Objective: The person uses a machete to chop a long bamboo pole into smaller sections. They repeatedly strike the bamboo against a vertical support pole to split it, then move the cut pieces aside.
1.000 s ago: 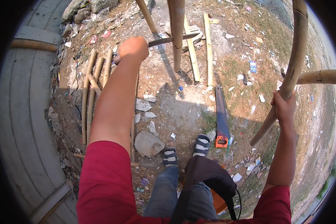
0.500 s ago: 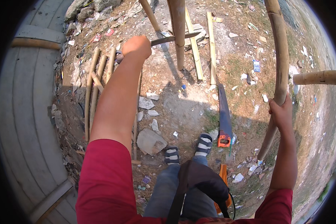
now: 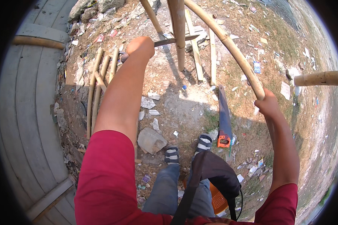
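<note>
My left hand [image 3: 139, 47] is raised and closed around the handle of a long knife [image 3: 174, 39], whose grey blade reaches right to an upright bamboo post [image 3: 179, 35]. My right hand [image 3: 267, 105] grips a long yellow bamboo pole [image 3: 225, 41] that slants from my fist up to the left, passing behind the top of the post. Both arms wear red sleeves. My feet in sandals stand on bare dirt below.
A hand saw [image 3: 224, 118] with an orange handle lies on the ground by my right foot. Cut bamboo pieces [image 3: 95, 88] lie at the left beside a grey concrete surface [image 3: 24, 105]. Another bamboo pole end [image 3: 319, 78] juts in from the right. A flat stone [image 3: 151, 140] and litter lie about.
The bamboo pole in my right hand has swung from leaning right to slanting up-left across the post. My left hand with the knife has barely moved.
</note>
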`<state>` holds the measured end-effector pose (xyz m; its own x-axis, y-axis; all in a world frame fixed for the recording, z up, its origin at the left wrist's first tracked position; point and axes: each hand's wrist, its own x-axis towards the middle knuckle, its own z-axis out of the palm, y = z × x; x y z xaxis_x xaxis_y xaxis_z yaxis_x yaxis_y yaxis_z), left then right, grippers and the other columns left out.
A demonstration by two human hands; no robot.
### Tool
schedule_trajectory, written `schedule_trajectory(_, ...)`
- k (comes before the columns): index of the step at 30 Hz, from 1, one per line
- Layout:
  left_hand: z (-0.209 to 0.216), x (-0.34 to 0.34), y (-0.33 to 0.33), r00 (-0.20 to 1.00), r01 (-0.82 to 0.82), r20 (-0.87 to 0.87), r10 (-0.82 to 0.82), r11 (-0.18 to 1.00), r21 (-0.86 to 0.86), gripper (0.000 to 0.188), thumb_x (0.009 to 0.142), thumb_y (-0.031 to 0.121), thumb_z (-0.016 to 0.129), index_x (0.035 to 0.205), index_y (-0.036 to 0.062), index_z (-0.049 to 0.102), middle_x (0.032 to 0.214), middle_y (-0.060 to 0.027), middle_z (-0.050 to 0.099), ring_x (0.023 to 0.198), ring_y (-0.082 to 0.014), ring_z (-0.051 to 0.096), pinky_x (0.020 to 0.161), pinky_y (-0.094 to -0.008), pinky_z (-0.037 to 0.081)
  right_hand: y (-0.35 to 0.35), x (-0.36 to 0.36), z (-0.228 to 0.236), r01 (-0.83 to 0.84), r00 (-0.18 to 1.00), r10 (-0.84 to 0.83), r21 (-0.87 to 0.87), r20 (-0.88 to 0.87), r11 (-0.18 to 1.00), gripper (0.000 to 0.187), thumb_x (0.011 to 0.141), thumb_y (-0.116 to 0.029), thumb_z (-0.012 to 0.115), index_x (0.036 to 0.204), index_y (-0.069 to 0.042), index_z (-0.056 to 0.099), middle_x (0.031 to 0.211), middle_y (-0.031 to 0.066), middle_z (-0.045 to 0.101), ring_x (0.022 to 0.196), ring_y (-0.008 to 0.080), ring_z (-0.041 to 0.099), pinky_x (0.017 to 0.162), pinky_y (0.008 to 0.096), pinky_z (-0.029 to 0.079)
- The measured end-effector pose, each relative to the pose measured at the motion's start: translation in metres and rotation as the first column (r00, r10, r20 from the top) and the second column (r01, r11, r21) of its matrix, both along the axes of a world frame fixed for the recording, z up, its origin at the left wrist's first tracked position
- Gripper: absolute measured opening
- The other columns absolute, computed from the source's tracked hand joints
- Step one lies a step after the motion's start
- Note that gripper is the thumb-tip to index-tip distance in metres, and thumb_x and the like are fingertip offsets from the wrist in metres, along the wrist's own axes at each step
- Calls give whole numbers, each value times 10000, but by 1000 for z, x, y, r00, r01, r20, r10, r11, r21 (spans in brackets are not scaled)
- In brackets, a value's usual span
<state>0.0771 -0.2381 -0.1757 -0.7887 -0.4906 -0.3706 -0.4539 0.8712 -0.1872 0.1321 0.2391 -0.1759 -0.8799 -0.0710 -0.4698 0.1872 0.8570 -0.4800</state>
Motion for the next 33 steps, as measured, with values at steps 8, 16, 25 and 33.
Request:
schedule_trajectory(8, -7, -4, -6, 1000, 3, 4, -3, 1000, -24, 257, 879, 140, 692, 1120, 130, 777, 1162, -101, 745, 1079, -282, 723, 866, -388, 584, 7, 10, 0, 267, 925, -343, -363, -162, 893, 409, 834, -48, 675, 1207, 16, 519, 747, 59, 593, 558, 140, 590, 510, 296, 496)
schedule_trajectory(16, 6, 4, -7, 999, 28, 43, -25, 997, -68, 266, 877, 145, 689, 1127, 129, 778, 1168, -93, 747, 1090, -280, 724, 875, -384, 585, -1, 99, -70, 75, 940, -50, -62, 338, 995, 512, 746, -129, 707, 1219, 35, 599, 942, 246, 696, 820, 361, 718, 742, 450, 561)
schedule_trajectory(25, 6, 10, 0, 993, 62, 104, -61, 998, -4, 269, 877, 196, 703, 1126, 118, 771, 1125, -107, 752, 1085, -291, 720, 878, -393, 580, 82, 173, -37, 177, 958, -198, 113, 209, 978, 483, 727, -157, 710, 1162, 28, 609, 1031, 288, 683, 1002, 463, 668, 877, 491, 521)
schedule_trajectory(33, 23, 74, -22, 987, 113, 77, -139, 953, 280, 570, 861, 556, 697, 1036, 16, 740, 1041, -198, 735, 997, -361, 711, 873, -459, 557, 160, 255, 32, 362, 875, -404, 195, 265, 912, 470, 713, -129, 749, 1132, 34, 612, 889, 222, 701, 774, 360, 723, 688, 446, 565)
